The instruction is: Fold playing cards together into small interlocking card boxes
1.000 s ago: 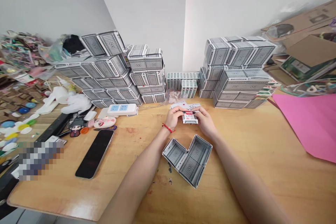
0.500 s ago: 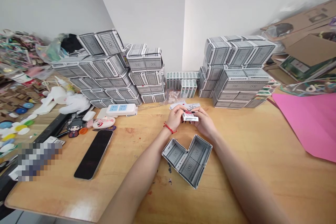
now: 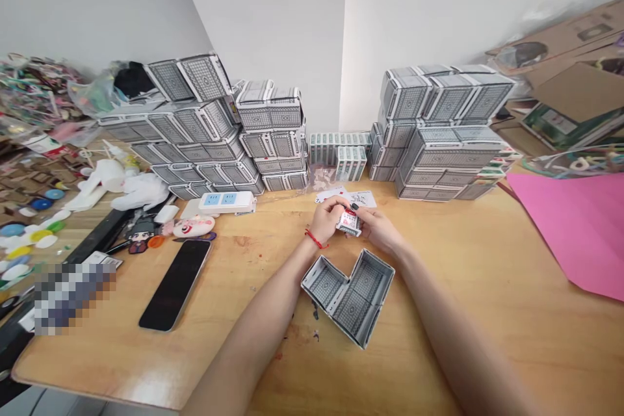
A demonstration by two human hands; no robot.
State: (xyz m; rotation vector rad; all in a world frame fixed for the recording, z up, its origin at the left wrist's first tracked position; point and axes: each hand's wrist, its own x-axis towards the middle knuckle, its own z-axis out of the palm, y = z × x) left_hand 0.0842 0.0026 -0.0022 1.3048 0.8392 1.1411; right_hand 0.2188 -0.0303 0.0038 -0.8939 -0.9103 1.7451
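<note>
Between my two hands is a folded playing card [image 3: 348, 221], its red-and-white face turned up and a grey patterned edge showing at the front. My left hand [image 3: 327, 216], with a red string on the wrist, pinches its left side. My right hand [image 3: 376, 226] grips the right side, a dark-nailed finger on top. Just beyond the hands, loose playing cards [image 3: 361, 199] lie flat on the table. Nearer to me stands an open, V-shaped frame of folded cards [image 3: 358, 305], grey backs showing on its inner faces.
Stacked card blocks rise at left [image 3: 214, 123] and right [image 3: 446, 130]. Between them stand small card packs [image 3: 351, 162]. A power strip [image 3: 227, 202] and a phone [image 3: 175, 286] lie to the left. Pink paper [image 3: 575, 227] covers the right side; cardboard boxes [image 3: 580, 91] sit behind it.
The folded card has been turned between my hands, so more of its red face and a patterned front edge show. My right hand has shifted slightly; the V-shaped frame stays put.
</note>
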